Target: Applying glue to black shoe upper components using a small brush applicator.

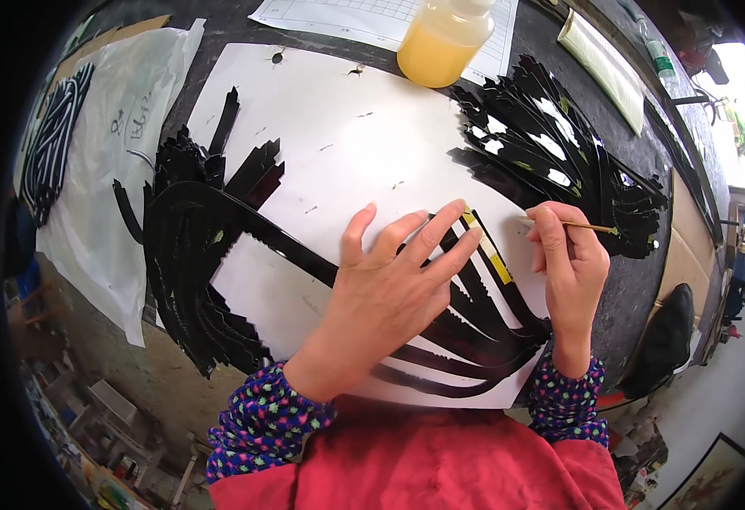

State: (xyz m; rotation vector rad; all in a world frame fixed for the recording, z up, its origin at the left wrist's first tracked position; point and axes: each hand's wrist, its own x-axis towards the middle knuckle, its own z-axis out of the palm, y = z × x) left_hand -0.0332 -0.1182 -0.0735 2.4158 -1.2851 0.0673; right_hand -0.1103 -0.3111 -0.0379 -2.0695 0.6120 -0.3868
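My left hand [393, 289] lies flat with its fingers spread, pressing on several long black strips [466, 336] that fan out over a white sheet [338, 136]. Its index and middle fingertips touch a strip with a yellow-and-white section [491, 248]. To the right, my right hand [569, 268] pinches a thin wooden stick [592, 226] between thumb and fingers. The stick's pale tip points left, just right of the yellow section. Its other end looks dark or greenish. Whether it carries a brush head, I cannot tell.
A bottle of yellowish liquid [445, 41] stands at the far edge of the sheet. Black strips pile up at left [189, 255] and right [559, 144]. A plastic bag [126, 127] and grey-black strips [56, 140] lie far left. Rolled paper [602, 68] sits far right, cardboard [687, 225] nearer.
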